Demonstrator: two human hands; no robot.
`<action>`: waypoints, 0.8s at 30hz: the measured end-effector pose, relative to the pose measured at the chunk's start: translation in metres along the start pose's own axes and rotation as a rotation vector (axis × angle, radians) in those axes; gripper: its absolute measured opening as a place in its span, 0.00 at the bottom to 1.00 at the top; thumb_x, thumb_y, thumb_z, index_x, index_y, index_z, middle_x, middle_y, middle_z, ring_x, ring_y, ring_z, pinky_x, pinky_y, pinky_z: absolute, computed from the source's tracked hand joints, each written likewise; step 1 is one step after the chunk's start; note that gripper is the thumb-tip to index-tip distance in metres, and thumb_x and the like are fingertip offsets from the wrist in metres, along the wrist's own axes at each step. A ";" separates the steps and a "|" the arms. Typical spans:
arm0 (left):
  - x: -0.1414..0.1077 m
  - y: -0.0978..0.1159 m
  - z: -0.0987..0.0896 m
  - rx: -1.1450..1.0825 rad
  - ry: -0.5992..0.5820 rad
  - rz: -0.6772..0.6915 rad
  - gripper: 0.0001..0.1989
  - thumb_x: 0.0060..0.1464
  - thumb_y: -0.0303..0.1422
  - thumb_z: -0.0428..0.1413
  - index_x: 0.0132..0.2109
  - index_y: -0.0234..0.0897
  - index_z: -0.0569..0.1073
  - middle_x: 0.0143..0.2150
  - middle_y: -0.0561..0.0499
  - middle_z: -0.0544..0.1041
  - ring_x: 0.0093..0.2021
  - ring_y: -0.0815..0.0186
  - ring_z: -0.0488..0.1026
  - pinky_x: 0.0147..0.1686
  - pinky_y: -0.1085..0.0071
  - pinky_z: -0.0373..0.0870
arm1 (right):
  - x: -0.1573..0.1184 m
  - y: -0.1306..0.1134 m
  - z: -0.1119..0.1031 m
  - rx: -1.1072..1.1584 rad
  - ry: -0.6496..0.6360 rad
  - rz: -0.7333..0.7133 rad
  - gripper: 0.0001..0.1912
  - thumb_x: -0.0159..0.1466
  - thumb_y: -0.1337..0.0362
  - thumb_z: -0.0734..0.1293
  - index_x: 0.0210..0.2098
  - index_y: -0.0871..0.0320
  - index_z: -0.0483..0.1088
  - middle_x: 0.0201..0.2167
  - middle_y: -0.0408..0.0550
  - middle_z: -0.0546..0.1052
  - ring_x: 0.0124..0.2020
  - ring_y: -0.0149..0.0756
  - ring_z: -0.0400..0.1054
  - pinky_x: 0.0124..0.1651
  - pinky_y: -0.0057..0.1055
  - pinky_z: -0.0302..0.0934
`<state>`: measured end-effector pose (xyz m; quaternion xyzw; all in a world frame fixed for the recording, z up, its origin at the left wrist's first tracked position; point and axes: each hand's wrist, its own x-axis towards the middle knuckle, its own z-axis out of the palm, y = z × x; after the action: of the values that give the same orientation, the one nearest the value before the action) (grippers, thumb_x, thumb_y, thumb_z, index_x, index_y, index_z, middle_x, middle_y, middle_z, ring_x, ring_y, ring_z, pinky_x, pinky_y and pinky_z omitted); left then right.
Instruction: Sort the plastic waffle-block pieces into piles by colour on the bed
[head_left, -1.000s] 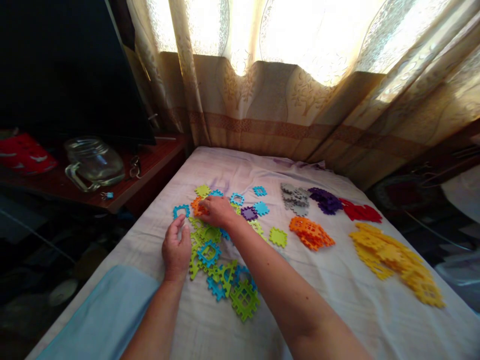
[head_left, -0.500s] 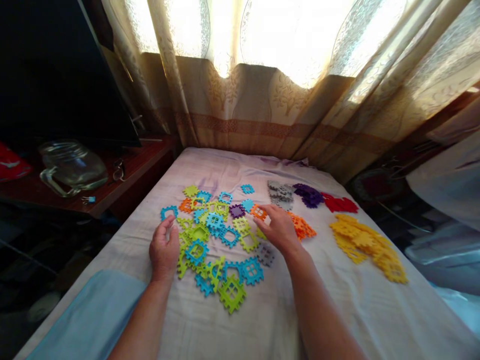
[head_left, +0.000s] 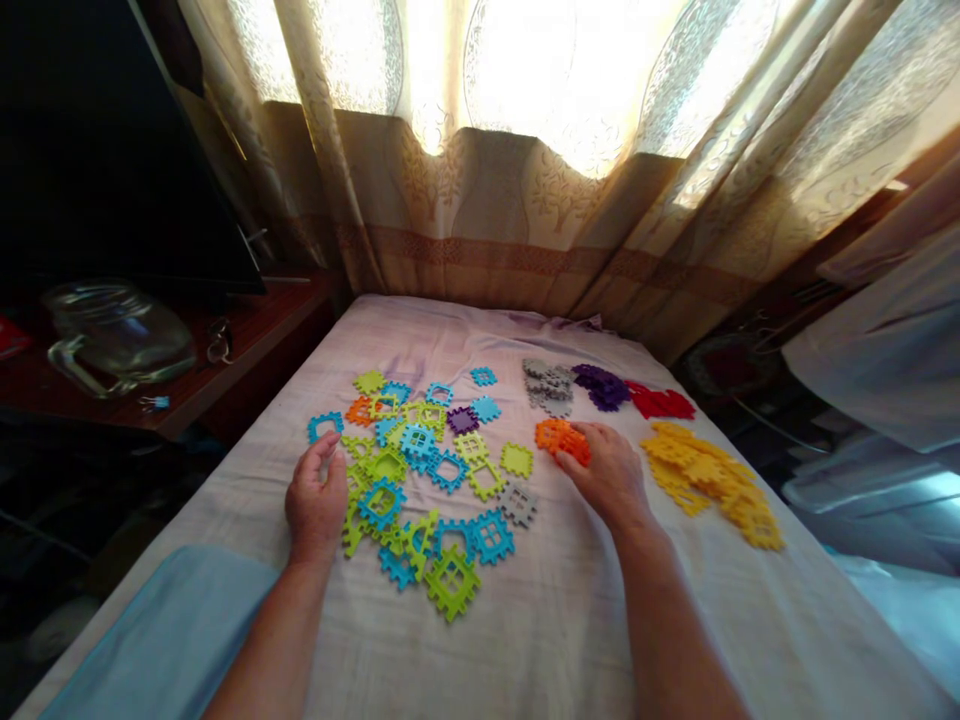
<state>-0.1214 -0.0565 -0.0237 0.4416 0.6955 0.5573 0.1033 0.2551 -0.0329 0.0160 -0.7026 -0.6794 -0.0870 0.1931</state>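
Note:
My right hand (head_left: 609,472) is at the orange interlocking tiles (head_left: 564,440), thumb and fingers closed on them at the pile's edge; the hand hides part of the pile. My left hand (head_left: 318,492) rests at the left edge of a mixed spread of tiles, fingers loosely curled and thumb apart, with nothing in it. Just beyond its fingertips lies a blue frame tile (head_left: 325,427). The spread holds blue and lime-green tiles, a purple tile (head_left: 463,420), an orange tile (head_left: 360,410) and a grey window tile (head_left: 517,503). A lime tile (head_left: 517,459) lies apart, left of my right hand.
Single-colour piles stand along the right: grey (head_left: 547,385), purple (head_left: 601,387), red (head_left: 660,401) and yellow (head_left: 709,475). A light sheet (head_left: 540,640) covers the surface. At left, a wooden stand (head_left: 255,350) holds a glass jug (head_left: 120,335) and eyeglasses (head_left: 219,342). A blue cloth (head_left: 161,630) lies front left.
My right hand has moved right with an orange window tile, from beside the mixed spread to the orange pile. My left hand stays by the blue frame tile. The view has shifted slightly.

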 end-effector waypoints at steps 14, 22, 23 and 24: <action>0.000 0.004 0.001 -0.096 0.063 -0.037 0.16 0.55 0.36 0.52 0.48 0.38 0.76 0.49 0.45 0.80 0.49 0.62 0.77 0.54 0.62 0.72 | 0.059 -0.222 0.026 0.214 -0.307 -0.679 0.15 0.67 0.63 0.61 0.50 0.55 0.74 0.52 0.48 0.76 0.51 0.41 0.67 0.54 0.37 0.58; 0.003 0.000 0.002 -0.154 0.134 -0.104 0.17 0.55 0.37 0.53 0.49 0.36 0.75 0.48 0.44 0.80 0.48 0.61 0.77 0.53 0.61 0.72 | 0.068 -0.289 0.060 0.104 -0.334 -0.717 0.19 0.70 0.59 0.57 0.47 0.62 0.75 0.48 0.58 0.77 0.53 0.47 0.64 0.55 0.43 0.53; 0.003 0.000 0.002 -0.156 0.136 -0.108 0.17 0.55 0.37 0.52 0.49 0.36 0.75 0.48 0.44 0.80 0.48 0.61 0.77 0.54 0.61 0.72 | 0.069 -0.290 0.062 0.100 -0.334 -0.707 0.19 0.70 0.60 0.57 0.47 0.63 0.75 0.48 0.59 0.77 0.53 0.46 0.64 0.55 0.43 0.52; 0.003 0.001 0.002 -0.155 0.135 -0.110 0.17 0.55 0.37 0.52 0.49 0.36 0.75 0.48 0.44 0.80 0.48 0.61 0.77 0.54 0.61 0.72 | 0.070 -0.290 0.063 0.098 -0.337 -0.707 0.19 0.71 0.61 0.56 0.47 0.64 0.75 0.48 0.59 0.77 0.52 0.46 0.64 0.55 0.43 0.52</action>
<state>-0.1213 -0.0525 -0.0230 0.3550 0.6788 0.6315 0.1202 -0.0361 0.0566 0.0301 -0.4199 -0.9049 0.0010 0.0701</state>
